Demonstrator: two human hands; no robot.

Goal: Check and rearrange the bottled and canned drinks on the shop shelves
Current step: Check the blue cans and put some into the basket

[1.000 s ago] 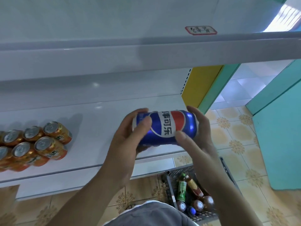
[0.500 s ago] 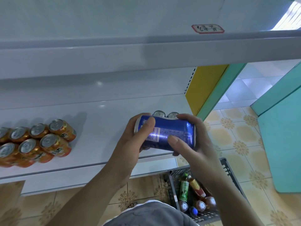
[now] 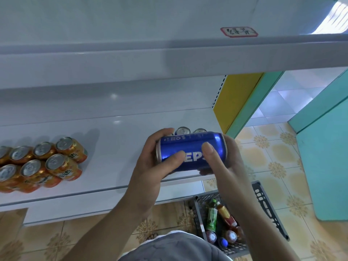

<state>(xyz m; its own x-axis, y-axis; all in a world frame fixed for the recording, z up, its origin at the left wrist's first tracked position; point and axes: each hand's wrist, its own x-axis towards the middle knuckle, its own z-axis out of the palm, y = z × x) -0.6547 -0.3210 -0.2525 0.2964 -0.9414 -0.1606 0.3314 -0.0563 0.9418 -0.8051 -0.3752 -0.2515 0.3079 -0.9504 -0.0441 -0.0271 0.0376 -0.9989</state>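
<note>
Head view: a blue aluminium drink can with white lettering (image 3: 192,153) lies sideways at the centre of the frame, held over the front right part of the white metal shelf (image 3: 113,140). The left hand (image 3: 148,166) wraps one end and the right hand (image 3: 231,162) the other, thumbs pressed on the lettering, so each grip is closed round the can. Holding it level like this probably lets the person turn it and read the print, which is a checking step. Just behind it the tops of upright blue cans (image 3: 182,130) show, likely the group it belongs with. At the left of the frame a cluster of orange cans (image 3: 43,162) stands in rows, well apart. At lower right, a grey plastic basket (image 3: 263,200) on the tiled floor holds bottled drinks (image 3: 211,217), seemingly waiting to be shelved.
</note>
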